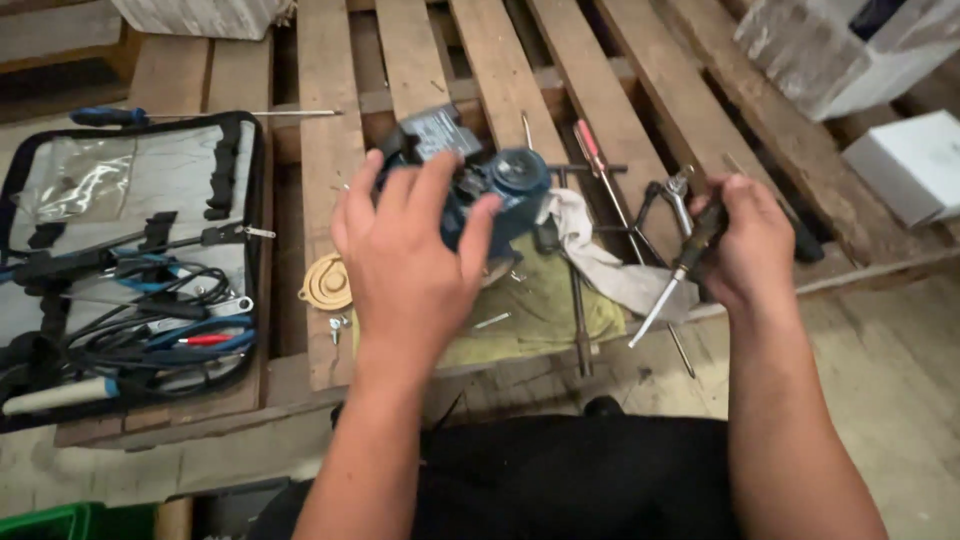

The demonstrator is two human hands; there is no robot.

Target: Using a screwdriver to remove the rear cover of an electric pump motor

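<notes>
step: steadying blue motor unit (495, 190) on pallet (500, 70) | left hand (410, 250) grasping unit | right hand (745, 245) clenched around screwdriver (685, 265) | next: tip needs seating squarely on a screw

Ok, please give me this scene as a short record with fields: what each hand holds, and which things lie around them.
left hand: left hand grips a blue power tool body, fingers spread over its top
right hand: right hand closed around a screwdriver, tip pointing down and left
under the tool: green cloth and white rag
surface: wooden pallet
left side: open tool case with pliers and cables
near left hand: tan round part
</notes>
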